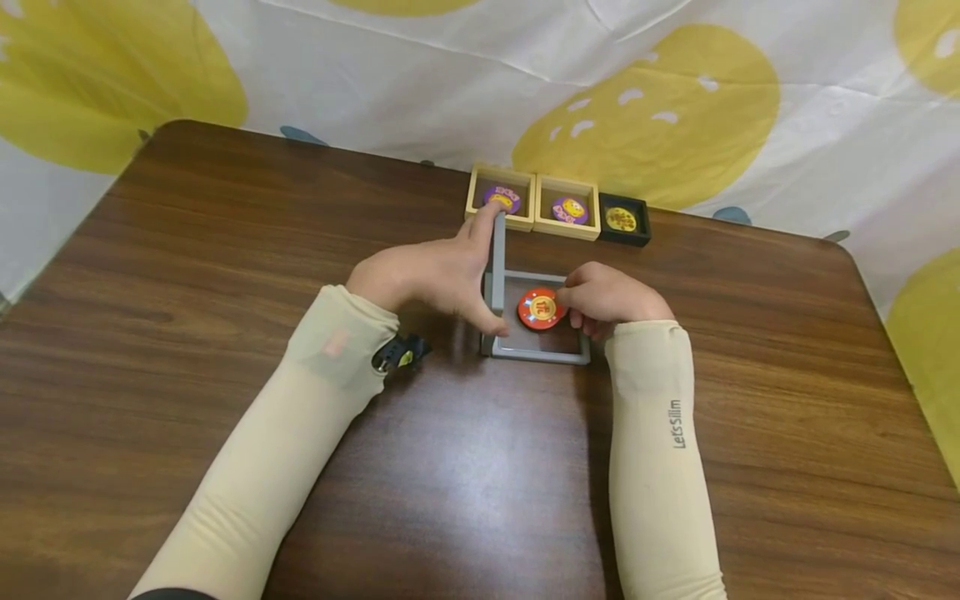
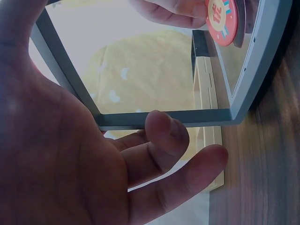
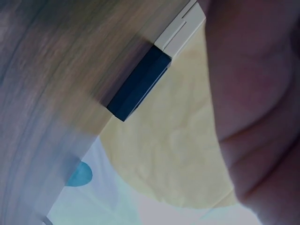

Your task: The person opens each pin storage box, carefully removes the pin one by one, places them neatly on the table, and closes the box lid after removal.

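Left side: I am watching the left hand (image 1: 442, 271) spanning the upright half (image 1: 498, 258) of a gray hinged frame (image 1: 536, 357), thumb gripping at the near end, fingers reaching to the far end. Those fingers are spreading apart rather than pressing together; on the left wrist feed one fingertip is resting against the bar while the others are curling loosely past it.

Right side: the right hand (image 1: 615, 296) is pinching a red chip (image 1: 541, 309) by its right edge, thumb and forefinger together. The chip, with gold center, is sitting over the frame's flat half, inside its rim; I am not able to tell whether it is resting on the clear sheet or hanging just above. My right wrist feed is showing mostly palm, fingertips out of sight.

Surroundings: three trays are standing side by side, touching, along the table's (image 1: 780, 375) far edge. The left cream tray (image 1: 519, 224) and the middle cream tray (image 1: 566, 231) are each holding a purple disc, first (image 1: 504, 197) and second (image 1: 570, 211); the black tray (image 1: 625, 239) is holding a gold disc (image 1: 621, 219). A white cloth (image 1: 450, 83) with yellow shapes is hanging behind. Both arms are wearing cream sleeves (image 1: 652, 492), the right one bearing dark lettering; a black strap (image 1: 387, 357) is showing at the left wrist.
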The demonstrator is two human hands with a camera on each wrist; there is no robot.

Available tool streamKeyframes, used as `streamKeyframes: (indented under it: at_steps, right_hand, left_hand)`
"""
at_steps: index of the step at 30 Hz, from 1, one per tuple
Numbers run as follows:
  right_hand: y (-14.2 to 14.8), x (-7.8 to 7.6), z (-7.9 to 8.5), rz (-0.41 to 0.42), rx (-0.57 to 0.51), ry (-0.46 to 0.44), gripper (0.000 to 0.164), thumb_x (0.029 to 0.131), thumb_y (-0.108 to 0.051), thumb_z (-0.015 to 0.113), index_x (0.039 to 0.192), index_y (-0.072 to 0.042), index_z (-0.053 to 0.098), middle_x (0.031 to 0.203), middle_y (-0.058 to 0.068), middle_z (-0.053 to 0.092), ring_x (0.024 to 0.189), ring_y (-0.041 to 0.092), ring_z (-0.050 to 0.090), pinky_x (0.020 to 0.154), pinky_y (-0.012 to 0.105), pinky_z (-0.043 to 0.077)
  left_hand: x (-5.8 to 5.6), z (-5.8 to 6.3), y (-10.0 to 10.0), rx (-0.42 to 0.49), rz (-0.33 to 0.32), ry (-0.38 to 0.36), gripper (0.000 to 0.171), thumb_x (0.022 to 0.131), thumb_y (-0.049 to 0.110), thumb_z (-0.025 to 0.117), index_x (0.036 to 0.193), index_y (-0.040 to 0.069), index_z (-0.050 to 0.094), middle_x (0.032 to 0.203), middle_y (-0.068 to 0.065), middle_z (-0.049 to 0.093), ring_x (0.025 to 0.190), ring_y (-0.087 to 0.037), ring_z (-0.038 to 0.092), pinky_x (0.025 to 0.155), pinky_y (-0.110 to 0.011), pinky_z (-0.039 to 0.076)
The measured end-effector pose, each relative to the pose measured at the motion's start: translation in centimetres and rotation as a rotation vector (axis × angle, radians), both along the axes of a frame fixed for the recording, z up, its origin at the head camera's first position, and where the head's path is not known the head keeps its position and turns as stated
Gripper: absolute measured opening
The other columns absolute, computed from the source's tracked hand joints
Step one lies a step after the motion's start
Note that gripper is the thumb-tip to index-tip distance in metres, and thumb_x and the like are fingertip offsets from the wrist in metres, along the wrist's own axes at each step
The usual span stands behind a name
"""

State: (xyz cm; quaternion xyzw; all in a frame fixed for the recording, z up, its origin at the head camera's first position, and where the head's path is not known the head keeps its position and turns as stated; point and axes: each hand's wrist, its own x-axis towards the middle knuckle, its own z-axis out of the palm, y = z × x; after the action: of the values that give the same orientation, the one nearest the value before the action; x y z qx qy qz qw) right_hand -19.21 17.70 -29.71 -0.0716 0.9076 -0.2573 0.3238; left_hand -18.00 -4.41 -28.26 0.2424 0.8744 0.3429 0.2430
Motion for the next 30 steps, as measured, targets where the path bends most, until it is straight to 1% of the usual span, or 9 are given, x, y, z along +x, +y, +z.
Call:
streamKeyframes:
  at_steps: [3, 9, 13, 16, 20, 25, 27, 30]
  right_hand:
    - [-0.07, -0.02, -0.14, 0.001, 0.007, 0.002, 0.022, 0.093, -0.016, 0.048, 0.096, 0.004, 0.059, 0.062, 0.004, 0.052, 0.049, 0.013, 0.049, 0.051, 0.026, 0.048]
    - [-0.18, -0.11, -0.35, 0.003, 0.033, 0.01, 0.019, 0.09, -0.015, 0.054, 0.093, 0.003, 0.062, 0.064, 0.004, 0.05, 0.048, 0.013, 0.047, 0.049, 0.026, 0.047]
    - [-0.29, -0.11, -0.38, -0.003, 0.039, 0.01, 0.018, 0.09, -0.014, 0.055, 0.092, 0.002, 0.061, 0.065, 0.005, 0.048, 0.048, 0.013, 0.046, 0.049, 0.026, 0.046]
    - [-0.29, -0.12, -0.37, -0.007, 0.044, 0.013, 0.018, 0.091, -0.015, 0.055, 0.092, 0.002, 0.06, 0.065, 0.005, 0.048, 0.049, 0.013, 0.045, 0.049, 0.026, 0.046]
    - [-0.26, -0.2, -0.35, -0.023, 0.05, 0.021, 0.023, 0.094, -0.022, 0.052, 0.096, 0.0, 0.059, 0.064, 0.004, 0.048, 0.049, 0.013, 0.046, 0.049, 0.027, 0.045]
    - [-0.39, -0.21, -0.31, -0.075, 0.043, 0.026, 0.032, 0.096, -0.032, 0.05, 0.1, -0.002, 0.059, 0.062, 0.003, 0.046, 0.047, 0.014, 0.043, 0.046, 0.027, 0.041]
    - [-0.39, -0.2, -0.27, -0.079, 0.047, 0.032, 0.032, 0.095, -0.033, 0.051, 0.1, -0.002, 0.058, 0.062, 0.003, 0.047, 0.047, 0.014, 0.043, 0.046, 0.027, 0.04]
    - [-0.32, -0.27, -0.32, -0.059, 0.068, 0.057, 0.032, 0.095, -0.033, 0.053, 0.098, -0.001, 0.058, 0.064, 0.003, 0.048, 0.048, 0.013, 0.044, 0.048, 0.027, 0.042]
  left_hand:
    - [-0.03, -0.07, -0.01, -0.012, 0.002, -0.005, 0.132, 0.064, 0.034, 0.084, 0.143, 0.013, -0.019, 0.151, -0.023, 0.002, 0.131, -0.031, 0.03, 0.114, -0.042, 0.031]
    - [-0.01, -0.09, -0.03, -0.017, 0.006, -0.003, 0.133, 0.063, 0.035, 0.085, 0.143, 0.013, -0.019, 0.152, -0.022, 0.001, 0.132, -0.032, 0.03, 0.115, -0.042, 0.029]
    - [0.02, -0.06, -0.01, -0.011, 0.004, 0.001, 0.132, 0.063, 0.035, 0.085, 0.143, 0.014, -0.019, 0.152, -0.022, 0.001, 0.133, -0.032, 0.029, 0.115, -0.042, 0.028]
    - [0.04, -0.03, 0.0, -0.008, 0.005, 0.003, 0.132, 0.063, 0.035, 0.085, 0.143, 0.014, -0.018, 0.151, -0.022, 0.002, 0.131, -0.032, 0.031, 0.114, -0.042, 0.029]
    - [0.08, -0.02, 0.0, -0.006, 0.003, 0.001, 0.132, 0.063, 0.034, 0.085, 0.143, 0.015, -0.018, 0.151, -0.022, 0.002, 0.128, -0.032, 0.034, 0.113, -0.042, 0.031]
    - [0.1, 0.0, -0.01, -0.008, 0.002, -0.005, 0.132, 0.064, 0.034, 0.085, 0.143, 0.016, -0.018, 0.152, -0.022, 0.001, 0.127, -0.032, 0.037, 0.112, -0.043, 0.033]
    - [0.09, 0.01, -0.03, -0.01, 0.003, -0.007, 0.132, 0.064, 0.034, 0.085, 0.143, 0.016, -0.019, 0.152, -0.022, 0.0, 0.127, -0.032, 0.036, 0.112, -0.043, 0.032]
    - [0.1, 0.0, -0.06, -0.013, 0.003, -0.009, 0.132, 0.064, 0.035, 0.084, 0.143, 0.016, -0.02, 0.152, -0.022, -0.001, 0.128, -0.033, 0.036, 0.113, -0.043, 0.032]
